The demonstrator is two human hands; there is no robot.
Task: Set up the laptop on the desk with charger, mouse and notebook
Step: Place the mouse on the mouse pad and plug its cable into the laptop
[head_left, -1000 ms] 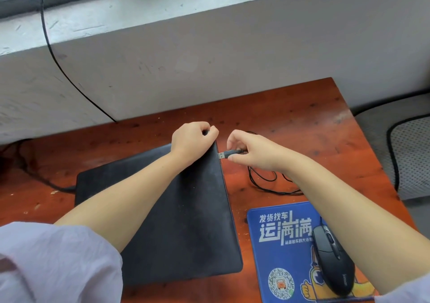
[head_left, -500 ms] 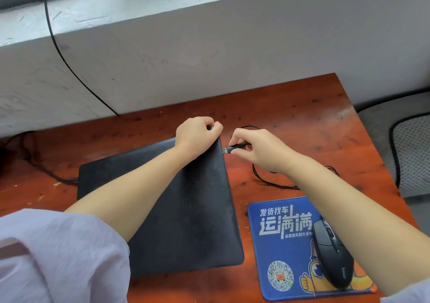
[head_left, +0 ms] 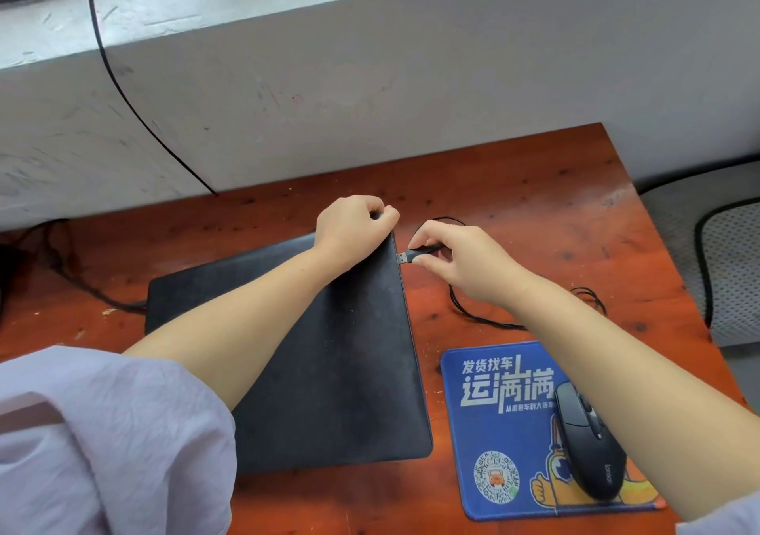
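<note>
Left hand: the left hand (head_left: pixel 349 232) is closed over the far right corner of the laptop (head_left: pixel 329 353); I judge it presses there to keep the machine from sliding when the plug is pushed in
Right hand: the right hand (head_left: pixel 456 261) pinches the USB plug (head_left: pixel 413 254) between thumb and fingers, with the metal end pointing to the laptop's right edge
Plug and laptop: the metal tip is just beside the edge, near the corner that the left hand holds; if it has entered a port I cannot tell
Laptop: it lies closed and flat on the tabletop (head_left: pixel 514 189), between the two forearms
Mouse: the mouse (head_left: pixel 588 444) sits on the blue mouse pad (head_left: pixel 493 411) at the right of the laptop, partly hidden by the right forearm; it is near the person, well apart from the plug
Mouse cable: the mouse cable (head_left: pixel 473 316) lies in loose loops on the tabletop behind the pad, so it has slack to reach the laptop's side
Other cable: a dark cable (head_left: pixel 98 296) meets the laptop's left side; probably the charger
Notebook: not seen in this view
Step in hand: connecting the mouse to the laptop, in my judgement
</note>
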